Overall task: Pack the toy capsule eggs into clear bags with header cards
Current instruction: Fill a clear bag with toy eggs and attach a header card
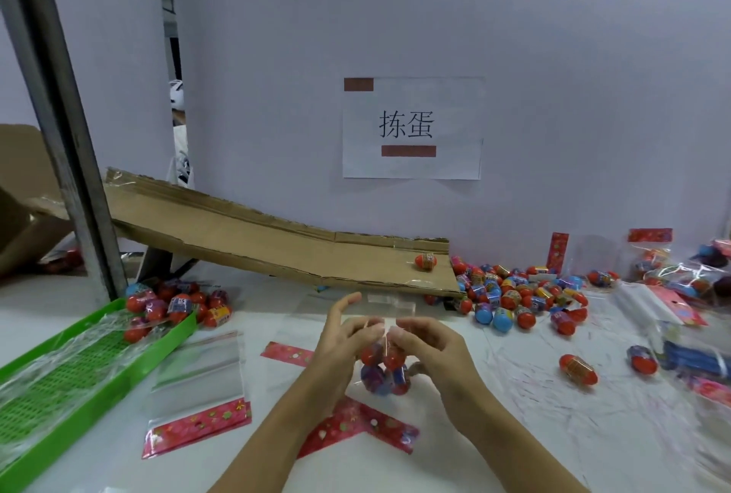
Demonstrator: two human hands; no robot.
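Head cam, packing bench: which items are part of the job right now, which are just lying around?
In use:
- left hand and right hand, both pinching the filled clear bag
- loose capsule eggs
- empty header-card bag
- packed bags

Lying about:
- cardboard ramp
- green tray
- paper sign
- metal post

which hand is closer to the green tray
Left. The left hand holds the bag of eggs at table centre, on the side toward the green tray; the right hand grips the bag from the far side.
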